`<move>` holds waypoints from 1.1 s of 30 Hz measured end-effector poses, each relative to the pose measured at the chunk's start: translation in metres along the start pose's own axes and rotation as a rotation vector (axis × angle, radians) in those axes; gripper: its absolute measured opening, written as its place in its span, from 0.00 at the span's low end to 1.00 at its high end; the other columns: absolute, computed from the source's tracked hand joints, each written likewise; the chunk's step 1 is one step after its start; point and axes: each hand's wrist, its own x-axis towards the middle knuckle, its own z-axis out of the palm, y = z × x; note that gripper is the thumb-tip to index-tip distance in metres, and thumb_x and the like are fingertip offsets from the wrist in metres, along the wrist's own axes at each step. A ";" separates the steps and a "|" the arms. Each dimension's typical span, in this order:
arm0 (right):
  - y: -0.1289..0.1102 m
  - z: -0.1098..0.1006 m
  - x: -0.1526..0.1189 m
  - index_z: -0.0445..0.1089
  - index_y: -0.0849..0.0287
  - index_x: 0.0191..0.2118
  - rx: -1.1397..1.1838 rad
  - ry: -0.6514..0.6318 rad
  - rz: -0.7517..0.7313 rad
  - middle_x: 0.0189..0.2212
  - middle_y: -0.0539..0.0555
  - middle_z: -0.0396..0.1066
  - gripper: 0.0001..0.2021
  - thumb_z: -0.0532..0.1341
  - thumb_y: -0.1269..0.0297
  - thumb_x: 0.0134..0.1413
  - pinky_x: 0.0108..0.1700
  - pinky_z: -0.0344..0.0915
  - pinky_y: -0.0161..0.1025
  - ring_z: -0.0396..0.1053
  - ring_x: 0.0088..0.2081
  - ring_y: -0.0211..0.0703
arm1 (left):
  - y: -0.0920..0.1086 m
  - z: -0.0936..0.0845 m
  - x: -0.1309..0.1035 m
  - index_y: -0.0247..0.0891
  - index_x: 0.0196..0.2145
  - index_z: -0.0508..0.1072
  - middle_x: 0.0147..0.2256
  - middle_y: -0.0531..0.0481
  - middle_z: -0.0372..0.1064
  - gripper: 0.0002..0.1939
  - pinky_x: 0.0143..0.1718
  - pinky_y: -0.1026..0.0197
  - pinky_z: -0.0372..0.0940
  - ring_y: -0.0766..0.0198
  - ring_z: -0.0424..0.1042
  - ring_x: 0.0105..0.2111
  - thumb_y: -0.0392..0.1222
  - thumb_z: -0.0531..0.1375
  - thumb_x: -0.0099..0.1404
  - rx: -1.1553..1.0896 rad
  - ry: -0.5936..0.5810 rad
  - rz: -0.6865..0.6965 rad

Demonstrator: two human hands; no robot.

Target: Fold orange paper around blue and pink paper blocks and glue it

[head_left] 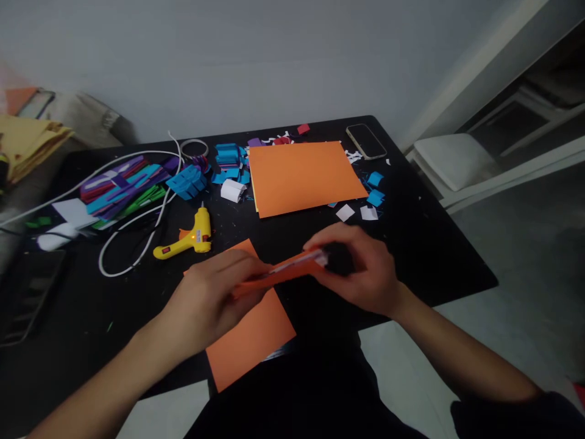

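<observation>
Between my two hands is a folded piece of orange paper (292, 273), held edge-on above the table. A pale, purplish strip shows along its upper edge, too blurred to make out. My left hand (214, 296) is closed on the left end. At the other end, the fingers and thumb of my right hand (365, 268) pinch the paper; a dark patch inside that grip cannot be made out. An orange sheet (256, 344) lies beneath my left hand, partly hidden by it. Just beyond that hand rests a yellow glue gun (194, 238).
A larger orange sheet (306, 177) lies at the back of the black table (411, 244), with paper scraps (375, 198) around it. A white cable (107, 259) loops beside bundled coloured paper strips (125, 183). A phone (366, 141) sits near the back right corner.
</observation>
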 end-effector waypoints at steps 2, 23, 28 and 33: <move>0.002 0.007 0.009 0.70 0.48 0.51 0.188 0.178 0.169 0.50 0.55 0.77 0.21 0.74 0.64 0.53 0.59 0.72 0.52 0.76 0.54 0.52 | -0.006 0.004 0.003 0.42 0.35 0.81 0.31 0.51 0.78 0.07 0.29 0.60 0.69 0.60 0.76 0.29 0.46 0.67 0.68 -0.206 0.102 -0.171; 0.048 0.060 0.027 0.80 0.57 0.43 0.872 -0.100 0.697 0.44 0.56 0.82 0.17 0.77 0.61 0.46 0.59 0.71 0.52 0.79 0.50 0.54 | -0.034 0.050 0.009 0.41 0.46 0.83 0.49 0.44 0.83 0.18 0.48 0.49 0.78 0.48 0.82 0.47 0.51 0.73 0.61 -0.814 0.262 -0.563; 0.049 0.060 0.025 0.80 0.56 0.43 0.913 -0.128 0.749 0.44 0.56 0.82 0.16 0.76 0.60 0.47 0.59 0.71 0.54 0.79 0.48 0.53 | -0.038 0.052 0.006 0.41 0.45 0.83 0.46 0.43 0.84 0.18 0.44 0.47 0.80 0.46 0.83 0.46 0.54 0.71 0.63 -0.811 0.204 -0.580; 0.049 0.061 0.025 0.80 0.56 0.42 0.971 -0.137 0.772 0.45 0.56 0.82 0.14 0.76 0.61 0.48 0.61 0.70 0.54 0.79 0.48 0.53 | -0.037 0.051 0.006 0.42 0.44 0.83 0.44 0.43 0.84 0.16 0.44 0.49 0.80 0.47 0.83 0.45 0.54 0.70 0.64 -0.838 0.207 -0.601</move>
